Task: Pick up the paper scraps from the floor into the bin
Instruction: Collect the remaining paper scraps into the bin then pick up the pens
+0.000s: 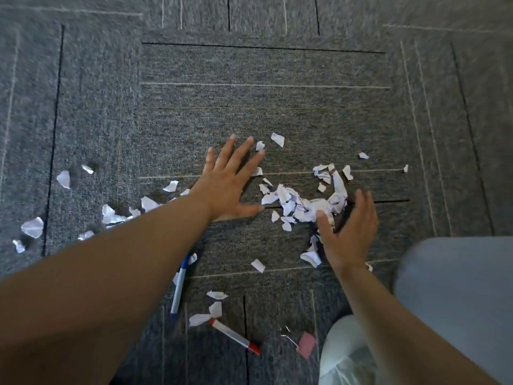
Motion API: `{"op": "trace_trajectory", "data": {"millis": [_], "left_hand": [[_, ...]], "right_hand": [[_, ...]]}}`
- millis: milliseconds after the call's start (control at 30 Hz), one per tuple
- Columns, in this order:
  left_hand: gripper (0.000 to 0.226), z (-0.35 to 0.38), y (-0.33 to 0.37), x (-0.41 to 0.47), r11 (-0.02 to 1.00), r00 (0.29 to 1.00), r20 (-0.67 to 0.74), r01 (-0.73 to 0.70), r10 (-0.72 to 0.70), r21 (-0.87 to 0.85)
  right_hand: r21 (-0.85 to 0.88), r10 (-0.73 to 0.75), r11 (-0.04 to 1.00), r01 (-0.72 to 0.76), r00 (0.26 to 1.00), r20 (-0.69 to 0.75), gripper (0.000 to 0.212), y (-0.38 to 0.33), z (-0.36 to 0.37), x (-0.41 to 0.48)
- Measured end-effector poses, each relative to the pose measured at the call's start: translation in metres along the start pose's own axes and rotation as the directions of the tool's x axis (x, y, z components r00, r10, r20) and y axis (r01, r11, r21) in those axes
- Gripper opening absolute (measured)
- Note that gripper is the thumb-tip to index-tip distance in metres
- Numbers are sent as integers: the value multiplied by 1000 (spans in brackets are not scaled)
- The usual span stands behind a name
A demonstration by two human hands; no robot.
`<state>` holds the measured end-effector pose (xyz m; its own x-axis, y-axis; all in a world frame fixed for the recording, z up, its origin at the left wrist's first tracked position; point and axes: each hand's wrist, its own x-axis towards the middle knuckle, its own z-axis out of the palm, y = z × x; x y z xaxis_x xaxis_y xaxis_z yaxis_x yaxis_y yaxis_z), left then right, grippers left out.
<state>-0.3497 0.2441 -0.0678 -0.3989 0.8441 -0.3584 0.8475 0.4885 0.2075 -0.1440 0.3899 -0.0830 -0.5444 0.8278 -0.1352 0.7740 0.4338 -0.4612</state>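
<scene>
Both bare forearms reached in from the near edge, with a knee in pale blue trousers [458, 287] and a white plastic bag [344, 357] at the near right. Left hand [226, 187] lay flat on the grey carpet [249, 107], palm down, fingers straight and spread, holding nothing; a few bits of paper lay just by its fingertips. Right hand [349, 234] stood on its edge with fingers loosely curved, cupped against the near right side of the heap, gripping nothing that could be seen. Paper scraps [305, 204] were heaped thickest between the two hands, and more were scattered over the carpet: a loose trail ran to the left behind the left forearm, and some lay near the person. A blue pen [179, 287] lay beside the left forearm, a red-capped marker [234, 336] nearer still, and a pink slip [306, 344] just left of the bag
</scene>
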Motion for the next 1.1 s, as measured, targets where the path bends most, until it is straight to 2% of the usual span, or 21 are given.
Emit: {"op": "trace_trajectory", "data": {"millis": [33, 100, 167, 267, 333, 400, 467, 567, 667, 733, 800, 867, 967, 1100], "left_hand": [[106, -7, 2, 13, 999, 999, 6, -34, 34, 16], [114, -19, 4, 39, 992, 994, 32, -108, 106, 58], [120, -24, 7, 57, 981, 980, 101, -178, 169, 82], [119, -18, 13, 58, 961, 957, 172, -254, 234, 105], [113, -9, 15, 45, 945, 946, 151, -306, 288, 116], [108, 5, 14, 25, 932, 936, 140, -341, 323, 125], [100, 17, 16, 8, 940, 944, 117, -320, 307, 117], [86, 25, 27, -7, 977, 978, -7, -206, 207, 58], [62, 29, 31, -1, 982, 961, -201, -181, 189, 58], [42, 29, 34, 7, 980, 942, -269, -195, 201, 51], [32, 26, 40, 14, 978, 942, -263, -200, 207, 51], [27, 19, 49, 19, 980, 963, -179, -199, 200, 25], [23, 12, 55, 18, 991, 991, -40, -129, 127, -37], [13, -4, 62, -5, 985, 999, -51, 7, -16, -171]], "right_hand": [[-34, -31, 999, 34, 996, 89, 101, 3, -1, -2], [-147, -177, 963, 225, 943, 283, 115, 3, 0, -4], [-232, -301, 886, 400, 880, 369, 119, 3, 3, -1], [-276, -304, 870, 407, 887, 348, 119, -1, 8, 13], [-280, -295, 877, 390, 898, 326, 122, -8, 7, 32], [-284, -300, 866, 412, 882, 364, 120, -19, 5, 54], [-283, -385, 808, 517, 827, 410, 112, -25, 5, 64], [-203, -509, 757, 621, 755, 413, 91, -16, 10, 49], [-203, -579, 751, 629, 774, 257, 58, -1, 14, 30], [-239, -609, 743, 625, 780, 146, 39, 0, 17, 27], [-249, -617, 740, 625, 778, 120, 25, -3, 19, 26], [-232, -621, 735, 637, 770, 147, 16, -6, 17, 29], [-166, -570, 785, 596, 801, 180, 30, -14, 2, 35], [-85, -484, 865, 495, 866, 124, 23, -23, -27, 26]]}}
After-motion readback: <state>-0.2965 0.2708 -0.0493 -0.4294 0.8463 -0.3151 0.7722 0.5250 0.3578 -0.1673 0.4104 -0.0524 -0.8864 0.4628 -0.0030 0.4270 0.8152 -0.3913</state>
